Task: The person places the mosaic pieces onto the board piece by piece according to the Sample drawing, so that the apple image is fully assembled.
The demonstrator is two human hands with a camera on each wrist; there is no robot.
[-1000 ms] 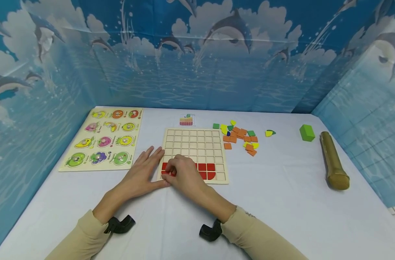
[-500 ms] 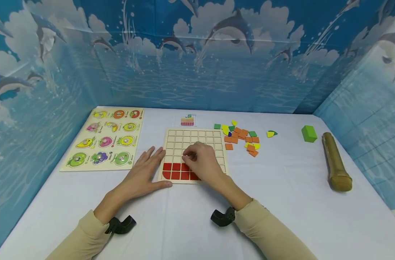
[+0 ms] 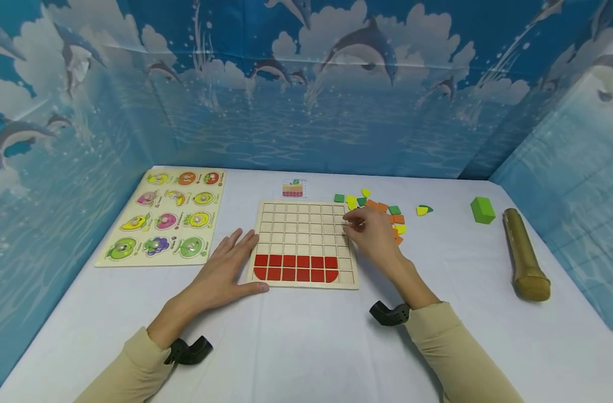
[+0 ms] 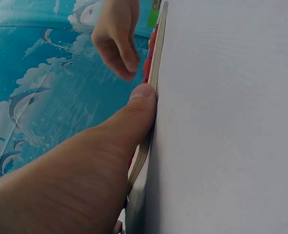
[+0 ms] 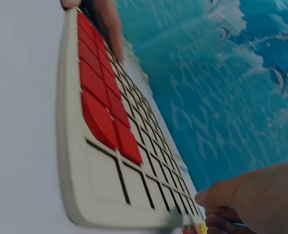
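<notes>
A wooden grid board [image 3: 301, 229] lies at the table's middle, and red tiles [image 3: 296, 268] fill most of its two nearest rows. My left hand [image 3: 238, 260] lies flat on the cloth at the board's left edge, thumb [image 4: 139, 100] against the front corner. My right hand [image 3: 355, 224] hovers over the board's right edge, its curled fingertips [image 5: 241, 195] reaching the near side of a loose pile of orange, yellow and green tiles [image 3: 393, 215]. Whether it pinches a tile is hidden. In the right wrist view the board [image 5: 80, 161] and red tiles [image 5: 100, 107] lie close.
A fruit peg puzzle [image 3: 165, 215] lies at the left. A small pattern card [image 3: 293, 188] sits behind the board. A green block [image 3: 482, 210] and a gold cylinder [image 3: 523, 254] lie at the right, with two stray tiles [image 3: 422, 210] nearby. Blue dolphin-print walls enclose the table.
My right hand left the red tiles at the board's front left and moved right and back to the tile pile. The red rows are uncovered. My left hand has stayed put.
</notes>
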